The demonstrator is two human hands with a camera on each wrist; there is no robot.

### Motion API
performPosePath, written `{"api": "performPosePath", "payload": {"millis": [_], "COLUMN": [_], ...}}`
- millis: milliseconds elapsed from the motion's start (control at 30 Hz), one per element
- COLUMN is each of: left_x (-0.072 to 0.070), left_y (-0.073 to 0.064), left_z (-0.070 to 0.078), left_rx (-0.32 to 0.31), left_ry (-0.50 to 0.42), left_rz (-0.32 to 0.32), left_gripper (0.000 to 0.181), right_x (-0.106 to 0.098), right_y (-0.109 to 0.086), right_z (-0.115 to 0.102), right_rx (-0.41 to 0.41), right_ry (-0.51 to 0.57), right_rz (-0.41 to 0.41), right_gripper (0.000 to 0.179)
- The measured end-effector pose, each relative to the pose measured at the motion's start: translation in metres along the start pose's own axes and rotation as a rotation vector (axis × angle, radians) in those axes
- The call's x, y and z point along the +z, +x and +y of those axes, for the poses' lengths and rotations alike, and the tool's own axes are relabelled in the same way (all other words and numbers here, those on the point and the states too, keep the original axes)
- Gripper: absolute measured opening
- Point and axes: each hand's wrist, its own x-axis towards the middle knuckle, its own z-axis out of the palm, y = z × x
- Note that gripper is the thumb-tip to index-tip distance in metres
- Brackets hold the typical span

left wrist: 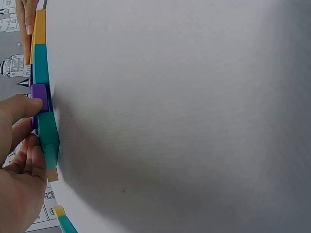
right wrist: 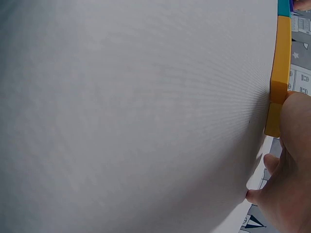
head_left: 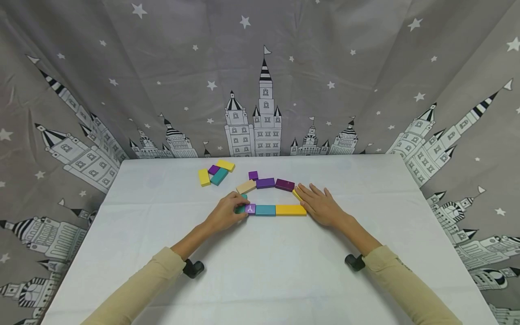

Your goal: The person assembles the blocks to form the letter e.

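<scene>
My left hand [head_left: 227, 210] pinches a small purple block [head_left: 250, 209] with a white mark on top. In the left wrist view, a fingertip lies on the purple block [left wrist: 40, 97], beside a teal block [left wrist: 48, 138]. To its right in the head view, a teal block [head_left: 265, 211] and a long orange-yellow block [head_left: 290, 210] form a straight front row. My right hand [head_left: 322, 206] lies with extended fingers against the row's right end, partly covering a yellow block [head_left: 297, 194]. In the right wrist view, its thumb side is by the orange-yellow block [right wrist: 281, 56].
Behind the row, a tan block [head_left: 246, 187], a purple block [head_left: 265, 183] and a dark plum block [head_left: 285, 185] make an arc. A small purple block [head_left: 253, 175] stands behind it. Loose yellow blocks [head_left: 204, 177], a teal block [head_left: 219, 176] and a purple block [head_left: 213, 169] lie back left.
</scene>
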Motion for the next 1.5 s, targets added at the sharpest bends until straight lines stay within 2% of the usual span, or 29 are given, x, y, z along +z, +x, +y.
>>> {"api": "performPosePath", "payload": {"millis": [733,1000,1200,1300,1500], "left_x": [0.001,-0.003,-0.015,-0.025,-0.049], "left_y": [0.003,0.003,0.001,0.0,0.0], "left_z": [0.001,0.002,-0.004,-0.011,-0.038], "left_rx": [-0.007,0.008,0.008,-0.025,-0.119], "left_ry": [0.012,0.002,-0.086,-0.113,-0.12], "left_rz": [-0.007,-0.005,0.065,0.112,0.206], "left_gripper": [0.033,0.042,0.04,0.04,0.046], "right_x": [-0.002,-0.002,-0.002,-0.001,0.0], "right_y": [0.001,0.0,0.0,0.0,0.0], "right_z": [0.001,0.001,0.0,0.0,0.0], "right_rx": [-0.001,0.001,0.007,0.007,0.011], "right_ry": [0.008,0.004,0.006,0.008,0.004], "right_rz": [0.003,0.004,-0.006,-0.008,-0.015], "right_gripper": [0.054,0.054,0.054,0.054,0.055]}}
